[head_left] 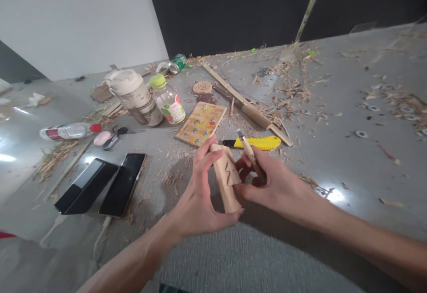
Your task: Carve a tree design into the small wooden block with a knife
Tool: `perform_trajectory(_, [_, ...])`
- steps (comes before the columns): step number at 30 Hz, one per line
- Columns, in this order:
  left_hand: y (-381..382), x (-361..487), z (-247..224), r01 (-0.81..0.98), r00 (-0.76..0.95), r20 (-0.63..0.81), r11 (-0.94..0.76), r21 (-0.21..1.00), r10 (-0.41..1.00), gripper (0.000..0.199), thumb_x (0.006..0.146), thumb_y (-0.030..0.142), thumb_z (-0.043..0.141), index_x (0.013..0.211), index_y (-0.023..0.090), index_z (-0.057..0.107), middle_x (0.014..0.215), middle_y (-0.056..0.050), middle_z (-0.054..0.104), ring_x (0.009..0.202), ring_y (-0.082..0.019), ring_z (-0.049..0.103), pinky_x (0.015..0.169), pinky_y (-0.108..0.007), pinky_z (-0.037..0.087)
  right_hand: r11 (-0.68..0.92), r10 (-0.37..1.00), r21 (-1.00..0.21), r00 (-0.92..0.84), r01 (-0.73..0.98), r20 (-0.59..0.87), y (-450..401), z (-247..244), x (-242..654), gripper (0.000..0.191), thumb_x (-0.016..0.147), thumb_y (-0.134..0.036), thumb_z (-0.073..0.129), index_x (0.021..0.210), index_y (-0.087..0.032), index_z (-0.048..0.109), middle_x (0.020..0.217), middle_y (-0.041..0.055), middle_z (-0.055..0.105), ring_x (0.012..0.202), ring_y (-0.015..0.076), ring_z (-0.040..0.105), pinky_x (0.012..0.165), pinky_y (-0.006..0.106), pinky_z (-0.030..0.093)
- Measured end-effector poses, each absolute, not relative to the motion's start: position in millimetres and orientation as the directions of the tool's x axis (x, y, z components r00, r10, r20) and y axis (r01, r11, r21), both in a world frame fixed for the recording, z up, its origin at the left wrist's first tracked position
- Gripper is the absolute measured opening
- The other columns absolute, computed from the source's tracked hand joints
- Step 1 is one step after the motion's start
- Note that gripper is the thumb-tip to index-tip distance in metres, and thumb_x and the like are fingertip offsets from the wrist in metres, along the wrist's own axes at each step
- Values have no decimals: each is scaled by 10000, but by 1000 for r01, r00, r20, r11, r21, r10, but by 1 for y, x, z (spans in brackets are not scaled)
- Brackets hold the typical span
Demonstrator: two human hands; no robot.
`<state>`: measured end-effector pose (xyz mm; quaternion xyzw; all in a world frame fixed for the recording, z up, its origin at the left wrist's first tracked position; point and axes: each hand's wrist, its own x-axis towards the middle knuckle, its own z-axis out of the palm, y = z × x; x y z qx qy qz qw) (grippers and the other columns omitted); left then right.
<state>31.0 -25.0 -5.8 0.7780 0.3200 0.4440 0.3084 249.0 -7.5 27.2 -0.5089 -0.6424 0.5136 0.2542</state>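
The block (224, 182) is held end to end in the left hand (200, 202) above the table (328, 157). The tool (247, 149) is gripped in the right hand (271, 175) beside it. A cutter (265, 142) is seen just beyond.

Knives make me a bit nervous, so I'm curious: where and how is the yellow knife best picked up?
Probably by its yellow handle, near the rounded right end, coming from above and the right. The knife lies with that end free, while its narrow black end points left. The right hand, holding a carving tool, crowds the near side.
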Motion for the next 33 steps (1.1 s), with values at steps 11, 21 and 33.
perform_trajectory(11, [-35, 15, 9, 419, 401, 446, -593, 688, 800, 1189, 742, 218, 877, 1650, 343, 119, 1717, -213, 242, 1615, -469, 288, 1267, -742, 331, -9, 974, -986, -220, 168, -47, -30, 52, 244, 467, 979, -668, 647, 932, -230, 495, 896, 34, 618, 818, 184, 613, 620, 314, 510])
perform_trajectory(21, [-52, 6, 18, 434, 423, 467, -626, 648, 777, 1159, 775, 286, 916, 1618, 347, 123, 1698, -219, 254, 1634, -454, 260, 1295, -726, 289, 17, 986, -999, -166, 51, 8, -47, 43, 231, 504, 884, -651, 732, 931, -240, 445, 855, -4, 601, 774, 171, 618, 636, 306, 487])
perform_trajectory(33, [-65, 10, 8, 448, 392, 511, -644, 620, 765, 1119, 764, 247, 891, 1602, 350, 156, 1671, -198, 284, 1606, -456, 290, 1275, -732, 307, 174, 972, -956, -196, 236, 128, -67, 13, 232, 334, 886, -461, 670, 877, -252, 409, 767, -36, 502, 655, 147, 513, 602, 320, 444])
